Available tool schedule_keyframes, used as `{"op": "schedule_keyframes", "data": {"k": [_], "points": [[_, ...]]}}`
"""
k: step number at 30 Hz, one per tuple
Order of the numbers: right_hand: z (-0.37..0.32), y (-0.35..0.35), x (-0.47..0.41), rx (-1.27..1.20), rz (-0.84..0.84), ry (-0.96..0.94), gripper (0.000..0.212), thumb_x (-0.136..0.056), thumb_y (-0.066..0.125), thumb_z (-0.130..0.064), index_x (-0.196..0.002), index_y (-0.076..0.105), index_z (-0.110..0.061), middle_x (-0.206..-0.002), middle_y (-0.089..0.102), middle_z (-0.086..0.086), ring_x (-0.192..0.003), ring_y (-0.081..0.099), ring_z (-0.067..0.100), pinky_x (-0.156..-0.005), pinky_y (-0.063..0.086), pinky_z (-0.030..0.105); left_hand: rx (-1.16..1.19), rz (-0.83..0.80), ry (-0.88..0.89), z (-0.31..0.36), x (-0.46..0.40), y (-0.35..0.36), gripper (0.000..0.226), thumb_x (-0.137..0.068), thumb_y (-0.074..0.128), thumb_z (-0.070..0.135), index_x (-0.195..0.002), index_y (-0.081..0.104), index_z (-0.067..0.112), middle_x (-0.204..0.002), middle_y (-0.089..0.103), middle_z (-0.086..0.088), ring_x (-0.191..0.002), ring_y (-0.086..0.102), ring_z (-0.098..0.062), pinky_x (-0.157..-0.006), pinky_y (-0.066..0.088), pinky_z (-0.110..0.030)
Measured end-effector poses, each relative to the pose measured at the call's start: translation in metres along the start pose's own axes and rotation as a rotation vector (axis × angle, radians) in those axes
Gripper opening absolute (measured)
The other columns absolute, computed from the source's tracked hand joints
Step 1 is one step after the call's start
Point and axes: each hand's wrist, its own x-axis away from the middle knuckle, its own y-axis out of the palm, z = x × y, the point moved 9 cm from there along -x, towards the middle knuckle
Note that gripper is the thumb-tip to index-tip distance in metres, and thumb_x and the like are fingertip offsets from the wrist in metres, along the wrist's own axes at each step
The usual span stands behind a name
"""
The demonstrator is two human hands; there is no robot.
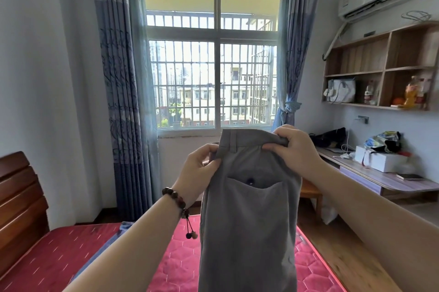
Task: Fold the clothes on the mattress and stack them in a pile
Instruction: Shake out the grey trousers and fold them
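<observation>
Grey trousers [247, 220] are held up by the waistband above the red mattress [180, 265], pinched by the left hand [202, 163] and right hand [292, 146]. No folded pile is seen, so most folding is judged to remain.

Matt grey cloth trousers [249, 220]; quilted red mattress [180, 265]

Lying across the room's lower part, a red quilted mattress [71, 251]; resting on it, a blue cloth [107, 247], partly hidden.
</observation>
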Motion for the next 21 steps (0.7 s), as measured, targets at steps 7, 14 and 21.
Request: {"op": "schedule_keyframes", "data": {"k": [7, 14, 21], "points": [[-0.003, 0.0, 0.0, 0.03, -0.082, -0.026, 0.021, -0.075, 0.08, -0.016, -0.068, 0.062, -0.009, -0.08, 0.054, 0.004, -0.076, 0.051, 0.014, -0.071, 0.037, 0.019, 0.157, -0.062, -0.086, -0.013, 0.003, -0.002, 0.019, -0.083, 0.069, 0.026, -0.093, 0.076, 0.012, -0.102, 0.072, -0.013, -0.095, 0.066, -0.022, -0.089, 0.054, -0.036], [-0.011, 0.011, 0.004, 0.175, -0.069, -0.039, 0.019, -0.073, 0.082, -0.029, -0.071, 0.067, -0.017, -0.089, 0.051, -0.003, -0.088, 0.049, 0.013, -0.079, 0.036, 0.027, 0.02, 0.059, 0.014, 0.007, -0.001, 0.005, 0.013, -0.082, 0.075, 0.012, -0.087, 0.074, 0.024, -0.088, 0.075, 0.0, -0.08, 0.069, -0.008, -0.075, 0.059, -0.031], [0.03, -0.015, 0.008, -0.176, -0.082, 0.176, 0.098, -0.059, 0.086, -0.041, -0.14, 0.032, -0.044, -0.13, 0.038, -0.019, -0.118, 0.046, 0.002, -0.097, 0.042, 0.028, 0.124, 0.068, -0.011, 0.016, -0.016, -0.009, 0.015, -0.082, 0.073, 0.009, -0.083, 0.078, 0.023, -0.093, 0.075, -0.006, -0.086, 0.069, -0.018, -0.082, 0.058, -0.039]]}}
